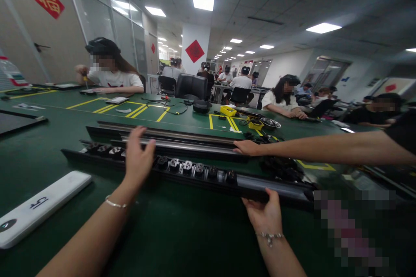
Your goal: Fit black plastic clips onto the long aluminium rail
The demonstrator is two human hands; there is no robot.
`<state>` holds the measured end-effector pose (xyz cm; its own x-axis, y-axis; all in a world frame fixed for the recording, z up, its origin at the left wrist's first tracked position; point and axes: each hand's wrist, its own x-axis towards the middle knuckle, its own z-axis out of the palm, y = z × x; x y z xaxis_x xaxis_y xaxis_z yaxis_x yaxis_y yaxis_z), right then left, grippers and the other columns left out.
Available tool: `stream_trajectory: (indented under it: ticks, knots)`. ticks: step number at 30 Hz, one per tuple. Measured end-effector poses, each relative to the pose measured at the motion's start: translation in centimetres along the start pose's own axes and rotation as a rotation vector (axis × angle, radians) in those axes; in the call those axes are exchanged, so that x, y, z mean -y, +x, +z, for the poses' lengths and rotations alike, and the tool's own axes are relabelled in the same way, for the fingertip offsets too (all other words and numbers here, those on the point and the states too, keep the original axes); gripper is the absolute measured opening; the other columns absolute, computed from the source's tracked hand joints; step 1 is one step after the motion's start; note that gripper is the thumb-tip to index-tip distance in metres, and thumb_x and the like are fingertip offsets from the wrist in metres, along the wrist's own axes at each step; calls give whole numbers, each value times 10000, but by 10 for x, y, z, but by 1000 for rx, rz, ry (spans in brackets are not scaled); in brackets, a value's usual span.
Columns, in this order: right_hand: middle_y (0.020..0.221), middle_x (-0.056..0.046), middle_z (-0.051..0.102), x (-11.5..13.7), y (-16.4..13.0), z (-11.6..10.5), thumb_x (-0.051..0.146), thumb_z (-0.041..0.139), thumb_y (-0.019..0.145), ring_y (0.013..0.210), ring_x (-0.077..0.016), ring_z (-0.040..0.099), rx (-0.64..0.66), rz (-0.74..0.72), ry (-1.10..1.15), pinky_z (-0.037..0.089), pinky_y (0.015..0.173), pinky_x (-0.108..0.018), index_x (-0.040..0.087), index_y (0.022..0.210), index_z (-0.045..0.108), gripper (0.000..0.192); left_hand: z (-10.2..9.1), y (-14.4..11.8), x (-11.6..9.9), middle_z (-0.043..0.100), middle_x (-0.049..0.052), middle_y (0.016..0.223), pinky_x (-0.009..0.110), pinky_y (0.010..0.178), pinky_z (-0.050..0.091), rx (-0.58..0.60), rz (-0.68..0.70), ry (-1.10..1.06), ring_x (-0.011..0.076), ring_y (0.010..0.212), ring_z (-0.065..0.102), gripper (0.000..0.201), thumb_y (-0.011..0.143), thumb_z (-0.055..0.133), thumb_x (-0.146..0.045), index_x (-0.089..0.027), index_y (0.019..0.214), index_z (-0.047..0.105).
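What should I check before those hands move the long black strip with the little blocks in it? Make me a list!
1. Right hand at the near black strip: ok, at its near edge.
2. Left hand gripping the strip: not ok, it is open with fingers raised.
3. Little blocks in a row along the strip: ok.
4. Blocks fixed tight: cannot tell.
5. Other person's hand away from the strips: not ok, it is at the right end of the silvery strip behind.
6. White case apart from the strip: ok, it lies to the left.
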<state>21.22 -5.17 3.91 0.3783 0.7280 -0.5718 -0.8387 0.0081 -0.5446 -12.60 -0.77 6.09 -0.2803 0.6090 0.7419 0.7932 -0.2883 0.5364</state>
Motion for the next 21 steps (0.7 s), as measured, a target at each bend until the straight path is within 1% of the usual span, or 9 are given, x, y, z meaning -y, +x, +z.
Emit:
stream_trajectory:
  ticks: [2, 3, 5, 8, 11, 14, 16, 19, 21]
  knots:
    - [786, 20, 614, -4, -1, 2, 223, 483, 759, 762, -152, 624, 15, 33, 6, 554, 712, -362, 232, 893, 504, 136, 14, -11, -41, 477, 74, 1317, 396, 1037, 311, 412, 301, 39, 215, 1232, 408, 489, 843, 429, -482, -219, 1255, 416]
    - [798, 16, 614, -6, 0, 3, 227, 482, 768, 770, -150, 624, 24, 56, 1, 553, 725, -359, 229, 894, 501, 127, 21, -14, -58, 466, 66, 1340, 402, 1049, 286, 573, 417, 86, 230, 1247, 395, 567, 793, 477, -549, -236, 1263, 426]
    - [805, 12, 610, -8, 1, 4, 239, 487, 783, 770, -151, 625, 40, 106, -47, 549, 746, -370, 222, 891, 493, 109, 33, -18, -79, 505, 84, 1306, 417, 1034, 283, 724, 509, 174, 261, 1219, 427, 686, 696, 538, -639, -226, 1239, 469]
    - [771, -2, 601, -9, 4, 4, 272, 494, 802, 736, -163, 634, 71, 177, -199, 550, 725, -373, 207, 889, 486, 109, 44, -16, -83, 601, 73, 1172, 396, 928, 367, 889, 542, 264, 261, 1076, 541, 747, 621, 594, -654, -241, 1233, 477]
    - [772, -42, 613, -7, 7, 5, 356, 470, 828, 716, -187, 653, 122, 236, -408, 544, 614, -305, 177, 911, 493, 199, 50, -12, -73, 638, 68, 1078, 370, 807, 421, 949, 533, 349, 259, 951, 597, 739, 610, 626, -610, -259, 1240, 465]
    - [860, -94, 651, 2, 11, 6, 449, 430, 842, 696, -207, 665, 185, 327, -639, 502, 495, -255, 142, 972, 491, 339, 53, -10, -65, 654, 60, 1023, 348, 741, 431, 932, 537, 390, 249, 886, 613, 631, 650, 616, -561, -258, 1191, 499]
    - [911, -122, 666, 9, 13, 6, 492, 417, 840, 640, -191, 661, 226, 367, -765, 480, 458, -242, 126, 1010, 471, 408, 56, -11, -63, 657, 58, 1018, 343, 740, 429, 904, 547, 383, 245, 887, 614, 599, 659, 612, -557, -256, 1167, 514]
    - [889, -146, 675, 20, 13, 8, 536, 419, 826, 573, -167, 643, 319, 399, -956, 447, 440, -224, 112, 995, 474, 460, 60, -13, -60, 660, 55, 1018, 348, 764, 424, 869, 554, 369, 246, 911, 611, 588, 654, 621, -555, -253, 1150, 524]
    - [811, -131, 676, 23, 12, 13, 528, 434, 816, 556, -161, 630, 434, 333, -1142, 431, 454, -221, 110, 920, 522, 440, 63, -14, -58, 662, 56, 1016, 356, 780, 420, 853, 553, 365, 247, 915, 611, 591, 644, 631, -555, -251, 1141, 532]
